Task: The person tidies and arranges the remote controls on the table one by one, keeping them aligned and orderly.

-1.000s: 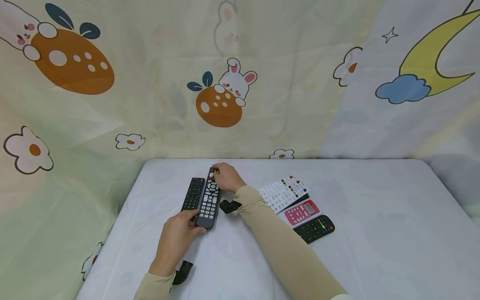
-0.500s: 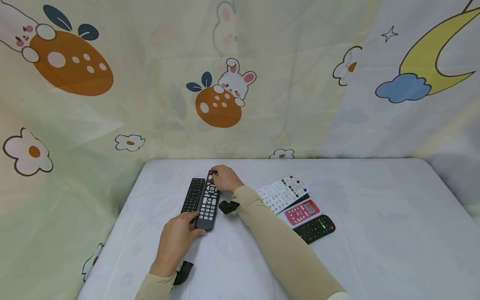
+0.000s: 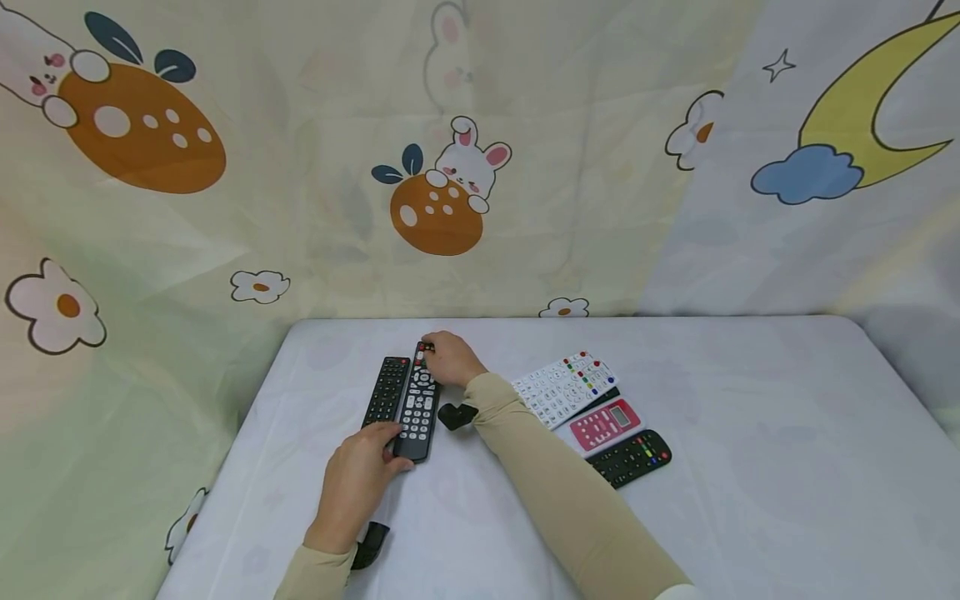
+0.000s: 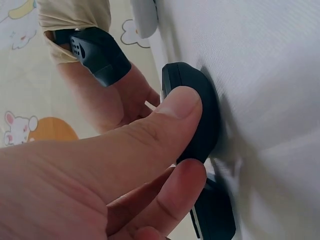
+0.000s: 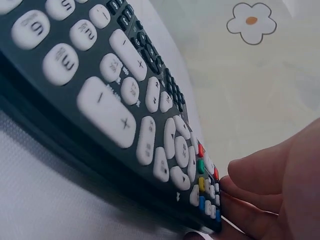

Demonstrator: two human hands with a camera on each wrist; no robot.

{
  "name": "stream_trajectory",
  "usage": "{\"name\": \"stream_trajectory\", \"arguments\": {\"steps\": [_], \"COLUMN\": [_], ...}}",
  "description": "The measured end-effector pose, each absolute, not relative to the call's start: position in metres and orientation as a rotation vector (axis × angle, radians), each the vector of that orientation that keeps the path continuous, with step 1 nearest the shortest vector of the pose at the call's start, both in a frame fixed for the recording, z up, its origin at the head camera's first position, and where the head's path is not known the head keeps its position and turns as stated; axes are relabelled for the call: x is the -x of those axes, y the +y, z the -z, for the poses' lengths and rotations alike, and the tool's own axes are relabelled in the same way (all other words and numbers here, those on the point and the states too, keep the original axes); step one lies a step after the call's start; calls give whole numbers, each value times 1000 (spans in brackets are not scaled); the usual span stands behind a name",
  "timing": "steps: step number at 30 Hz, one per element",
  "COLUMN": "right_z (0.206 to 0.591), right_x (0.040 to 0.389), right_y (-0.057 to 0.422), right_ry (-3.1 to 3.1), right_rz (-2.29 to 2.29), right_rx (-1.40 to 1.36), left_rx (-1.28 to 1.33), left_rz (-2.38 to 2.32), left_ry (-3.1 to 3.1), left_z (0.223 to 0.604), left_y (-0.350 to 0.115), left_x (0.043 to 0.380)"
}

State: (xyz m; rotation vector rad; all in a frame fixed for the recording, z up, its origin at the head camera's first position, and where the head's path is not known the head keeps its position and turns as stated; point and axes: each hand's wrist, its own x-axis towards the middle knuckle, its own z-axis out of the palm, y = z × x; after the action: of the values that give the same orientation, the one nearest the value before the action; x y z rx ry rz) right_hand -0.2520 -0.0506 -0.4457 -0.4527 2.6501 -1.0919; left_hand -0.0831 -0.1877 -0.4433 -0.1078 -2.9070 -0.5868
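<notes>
A black remote control (image 3: 415, 417) with white buttons lies lengthwise on the table, right beside a second, smaller-buttoned black remote (image 3: 386, 387). My left hand (image 3: 356, 483) pinches its near end; in the left wrist view the thumb (image 4: 180, 105) presses one side of the black end (image 4: 207, 110), a finger below. At the far end, near the coloured buttons, my right hand (image 3: 455, 358) holds the remote between thumb and fingers. The right wrist view shows its keypad (image 5: 107, 112) close up, and the fingers (image 5: 255, 220) at its tip.
To the right lie a white remote (image 3: 566, 387) over a dark one, a white and pink remote with a small screen (image 3: 606, 425), and a black remote (image 3: 633, 458). My right forearm (image 3: 570, 492) hides parts of them. A patterned cloth (image 3: 337, 250) hangs behind the table.
The held remote has slid slightly toward me beside the other black remote, with both hands staying on it. The remotes on the right have not moved.
</notes>
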Motion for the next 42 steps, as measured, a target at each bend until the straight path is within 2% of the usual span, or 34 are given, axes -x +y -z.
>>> {"name": "stream_trajectory", "arguments": {"steps": [18,42], "right_z": [448,401], "right_x": [247,204], "right_y": [-45,5], "right_ry": [2667,2685], "right_rz": [1126,1442], "right_rx": [500,482], "left_rx": [114,123], "left_rz": [580,712], "left_ry": [-2939,-2879], "left_z": [444,430], "left_y": [-189,-185], "left_x": [84,93]}}
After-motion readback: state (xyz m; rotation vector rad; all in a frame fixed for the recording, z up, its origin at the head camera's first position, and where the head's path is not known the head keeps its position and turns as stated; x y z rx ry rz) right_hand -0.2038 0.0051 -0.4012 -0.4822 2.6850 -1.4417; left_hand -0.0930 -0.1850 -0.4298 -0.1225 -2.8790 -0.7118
